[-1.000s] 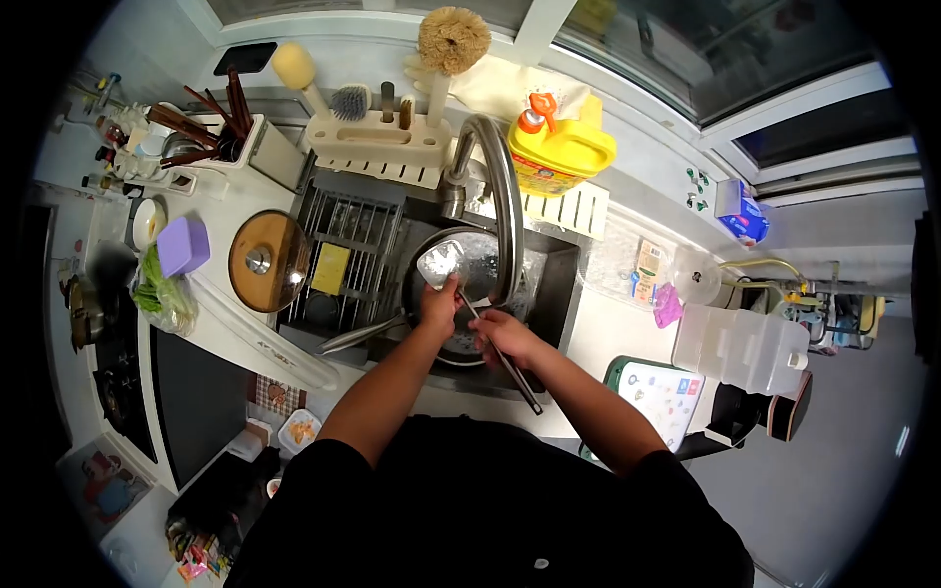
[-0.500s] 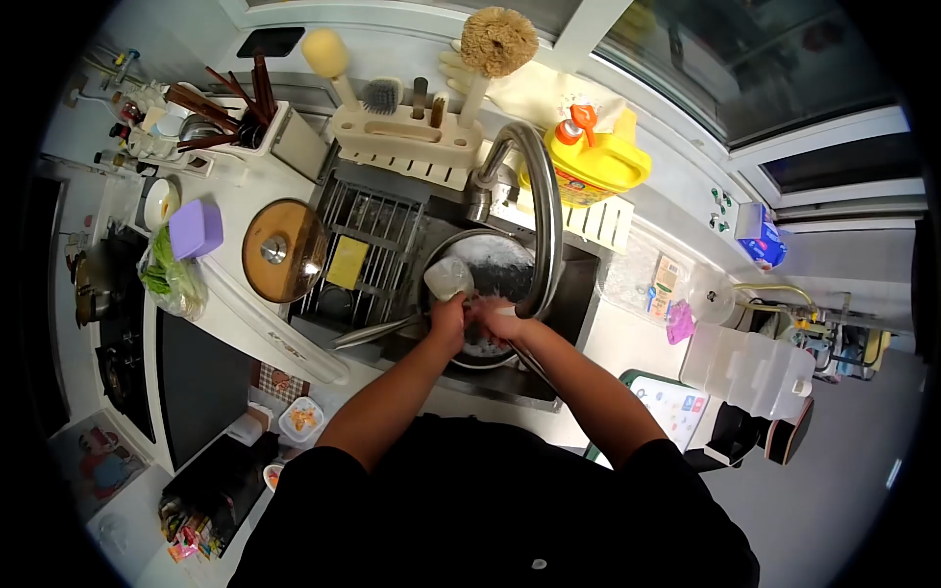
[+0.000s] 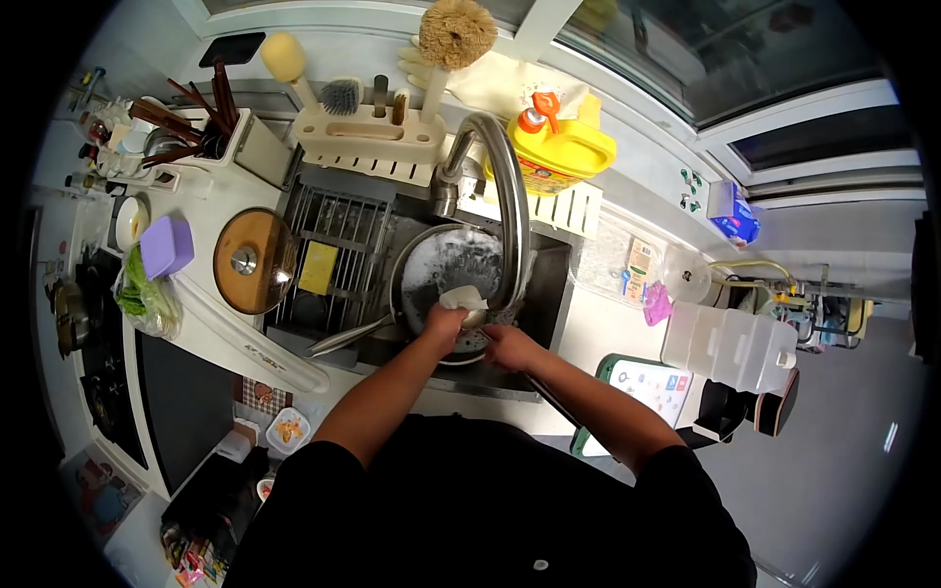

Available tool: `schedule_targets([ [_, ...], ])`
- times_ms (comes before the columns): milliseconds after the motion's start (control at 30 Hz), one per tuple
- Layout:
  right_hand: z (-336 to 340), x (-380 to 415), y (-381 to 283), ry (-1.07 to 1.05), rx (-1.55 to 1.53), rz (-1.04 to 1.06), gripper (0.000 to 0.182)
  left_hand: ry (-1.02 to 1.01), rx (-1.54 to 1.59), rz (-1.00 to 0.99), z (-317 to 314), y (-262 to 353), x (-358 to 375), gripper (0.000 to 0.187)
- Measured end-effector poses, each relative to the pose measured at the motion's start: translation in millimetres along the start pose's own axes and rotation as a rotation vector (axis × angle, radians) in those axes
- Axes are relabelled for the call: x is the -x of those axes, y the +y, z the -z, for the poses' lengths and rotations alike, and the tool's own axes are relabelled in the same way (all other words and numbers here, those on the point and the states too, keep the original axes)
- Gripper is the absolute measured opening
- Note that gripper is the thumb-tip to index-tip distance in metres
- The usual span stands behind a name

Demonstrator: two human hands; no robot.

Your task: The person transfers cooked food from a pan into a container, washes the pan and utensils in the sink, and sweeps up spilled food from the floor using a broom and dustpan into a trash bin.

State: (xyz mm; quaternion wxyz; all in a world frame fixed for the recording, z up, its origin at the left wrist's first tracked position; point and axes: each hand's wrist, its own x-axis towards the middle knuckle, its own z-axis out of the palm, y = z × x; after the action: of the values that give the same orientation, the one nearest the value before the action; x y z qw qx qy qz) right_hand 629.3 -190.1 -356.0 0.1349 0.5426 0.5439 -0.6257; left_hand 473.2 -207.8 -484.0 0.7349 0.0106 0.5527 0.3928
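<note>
A wide pan point(image 3: 420, 257) with white suds inside sits in the sink point(image 3: 557, 294), and its metal handle point(image 3: 345, 336) points left. Over the pan's near side, my left hand point(image 3: 444, 331) is closed on a whitish scrubbing pad point(image 3: 463, 297). The pad lies against the head of a long-handled utensil, whose exact kind I cannot make out. My right hand point(image 3: 512, 347) is closed around that utensil's shaft, beside the left hand. The dark handle point(image 3: 552, 402) runs out below my right wrist toward the counter edge. The curved faucet point(image 3: 510, 196) arches over the pan.
Left of the pan is a drying rack point(image 3: 345, 220) with a yellow sponge point(image 3: 318, 268). A wooden lid point(image 3: 253, 261) lies on the left counter. Behind stand a brush holder point(image 3: 368, 137) and a yellow detergent jug point(image 3: 564, 152). A tablet-like board point(image 3: 642, 392) is at right.
The pad has moved down and right, off the pan's left side and onto the utensil. My right hand has shifted slightly toward me. The whole view has slid left.
</note>
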Motion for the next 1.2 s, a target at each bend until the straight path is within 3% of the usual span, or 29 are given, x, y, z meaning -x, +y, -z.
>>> schedule_targets([
  [67, -5.8, -7.8, 15.0, 0.035, 0.031, 0.029, 0.05, 0.002, -0.012, 0.0, 0.5, 6.6, -3.4, 0.031],
  [133, -8.7, -12.6, 23.8, 0.167, 0.242, 0.217, 0.048, 0.001, -0.02, 0.001, -2.2, 15.1, -8.0, 0.037],
  [233, -6.0, -12.3, 23.7, 0.151, 0.305, 0.202, 0.046, 0.069, -0.069, 0.038, 2.8, 11.7, -27.1, 0.043],
  [267, -7.3, -12.5, 23.2, 0.151, 0.306, 0.2, 0.046, -0.135, 0.095, -0.015, 10.9, 3.8, -42.8, 0.043],
  [300, -9.2, -15.2, 26.6, 0.173, 0.222, 0.245, 0.043, -0.339, 0.258, -0.069, 15.8, -2.0, -55.0, 0.044],
  [367, -6.1, -12.7, 19.6, 0.194, 0.137, 0.29, 0.041, -0.364, 0.375, -0.028, 2.1, 26.1, -25.8, 0.047],
  [433, 2.8, 0.9, -11.2, 0.004, -0.411, -0.008, 0.033, -0.401, 0.525, 0.089, -9.6, 53.5, 3.1, 0.059],
  [467, 2.8, -1.5, -10.6, 0.0, -0.412, -0.007, 0.033, -0.397, 0.525, 0.087, -1.3, 49.6, -5.7, 0.059],
  [533, 5.8, -4.5, -8.5, -0.184, -0.759, 0.032, 0.028, -0.88, 0.748, 0.166, 17.1, 38.9, -30.7, 0.055],
  [567, 7.7, -4.7, -8.6, -0.183, -0.76, 0.032, 0.028, -0.88, 0.748, 0.167, 15.2, 34.5, -34.0, 0.055],
  [633, 10.9, -1.7, -13.2, -0.213, -0.853, 0.007, 0.028, -0.271, 0.362, 0.202, -4.6, 41.1, -16.0, 0.045],
  [733, 2.9, -4.0, -4.9, -0.152, -0.915, 0.02, 0.031, -0.132, 0.346, 0.065, -7.5, 44.3, -2.3, 0.032],
  [800, 1.3, 0.9, 1.4, -0.163, -0.969, 0.022, 0.031, -0.137, 0.367, 0.096, 2.9, 38.2, -6.0, 0.024],
  [867, 2.8, 4.3, 5.9, -0.173, -1.028, 0.023, 0.032, -0.331, 0.433, -0.06, 9.3, 33.9, -0.8, 0.022],
  [1000, 0.6, 5.6, 8.6, -0.237, -1.143, 0.035, 0.031, -0.372, 0.376, -0.081, -2.0, 50.7, 26.8, 0.023],
  [1067, 2.4, 3.1, 5.3, -0.237, -1.164, 0.026, 0.031, -0.118, 0.376, -0.005, -0.8, 38.0, 14.9, 0.019],
  [1100, 3.4, 1.4, 3.3, -0.272, -1.162, 0.025, 0.03, -0.117, 0.375, -0.007, -0.4, 31.1, 7.1, 0.019],
  [1200, -5.1, -2.7, 0.5, -0.338, -1.187, 0.04, 0.029, 0.041, -0.036, -0.239, -4.7, 25.7, -5.5, 0.031],
])
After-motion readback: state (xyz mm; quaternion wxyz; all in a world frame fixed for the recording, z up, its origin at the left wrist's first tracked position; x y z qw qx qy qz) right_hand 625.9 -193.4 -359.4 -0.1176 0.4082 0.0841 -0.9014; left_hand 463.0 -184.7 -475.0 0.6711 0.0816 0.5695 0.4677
